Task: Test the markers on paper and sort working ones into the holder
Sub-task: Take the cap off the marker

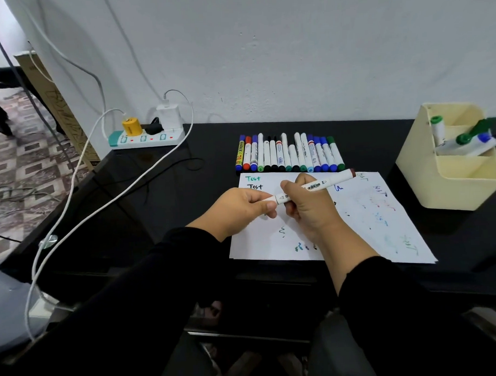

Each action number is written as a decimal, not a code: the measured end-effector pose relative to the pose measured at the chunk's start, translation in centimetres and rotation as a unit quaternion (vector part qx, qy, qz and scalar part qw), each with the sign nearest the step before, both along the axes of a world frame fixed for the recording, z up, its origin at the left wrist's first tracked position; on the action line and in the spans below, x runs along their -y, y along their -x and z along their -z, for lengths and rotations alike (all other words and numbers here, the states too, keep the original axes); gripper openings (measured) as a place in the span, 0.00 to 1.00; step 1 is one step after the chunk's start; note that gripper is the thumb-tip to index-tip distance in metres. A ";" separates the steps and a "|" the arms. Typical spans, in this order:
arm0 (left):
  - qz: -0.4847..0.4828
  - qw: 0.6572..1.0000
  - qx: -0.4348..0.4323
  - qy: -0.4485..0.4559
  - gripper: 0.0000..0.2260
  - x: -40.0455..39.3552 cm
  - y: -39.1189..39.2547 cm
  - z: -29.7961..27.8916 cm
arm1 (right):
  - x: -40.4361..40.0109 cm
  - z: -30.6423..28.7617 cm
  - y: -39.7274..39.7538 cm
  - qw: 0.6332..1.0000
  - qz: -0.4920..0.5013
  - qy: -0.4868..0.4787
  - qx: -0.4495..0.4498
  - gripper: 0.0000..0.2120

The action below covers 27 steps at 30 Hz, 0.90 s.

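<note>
Above scribbled white paper sheet (355, 220): right hand (306, 205) grips white brown-capped marker (314, 186); left hand (242, 206) pinches near cap; pull straight, barrel steady.

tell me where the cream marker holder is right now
In the head view, the cream marker holder stands at the right end of the black desk, by the white wall, right of the test paper, with a few markers inside.

Long black sleeves (149, 289), bare hands.
</note>
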<state>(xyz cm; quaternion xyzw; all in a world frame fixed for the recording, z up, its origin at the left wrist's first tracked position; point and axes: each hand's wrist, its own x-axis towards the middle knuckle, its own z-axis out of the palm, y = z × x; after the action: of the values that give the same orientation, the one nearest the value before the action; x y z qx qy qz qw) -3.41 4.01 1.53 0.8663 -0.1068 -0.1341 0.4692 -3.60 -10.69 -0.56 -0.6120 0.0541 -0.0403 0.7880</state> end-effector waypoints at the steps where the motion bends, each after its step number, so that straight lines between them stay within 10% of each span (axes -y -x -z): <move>1: 0.003 1.000 0.001 -0.004 0.08 0.1 -0.2 -0.1 | 0.0 0.0 0.0 1.000 0.001 -0.003 -0.001 0.19; 16: -0.077 0.991 0.093 -0.064 0.12 -1.7 -0.4 0.2 | 2.2 -1.2 0.7 0.997 -0.048 -0.042 -0.050 0.03; 20: -0.066 0.979 0.155 -0.115 0.09 -3.4 -0.3 0.8 | 3.8 -2.2 0.7 0.996 -0.027 0.073 -0.031 0.05; 23: -0.071 0.972 0.190 -0.119 0.09 -3.7 -0.3 0.7 | 3.9 -3.6 0.5 0.935 -0.074 0.346 -0.007 0.06; 27: -0.104 0.967 0.201 -0.114 0.14 -3.4 -0.8 1.3 | 2.8 -5.1 0.1 0.759 -0.135 0.636 0.024 0.13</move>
<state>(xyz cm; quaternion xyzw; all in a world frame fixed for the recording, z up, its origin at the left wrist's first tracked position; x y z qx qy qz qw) -2.61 7.46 0.23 0.9296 -0.0918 0.0808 0.3476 -3.72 -13.44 4.56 -0.9722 -0.0865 0.0266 0.2160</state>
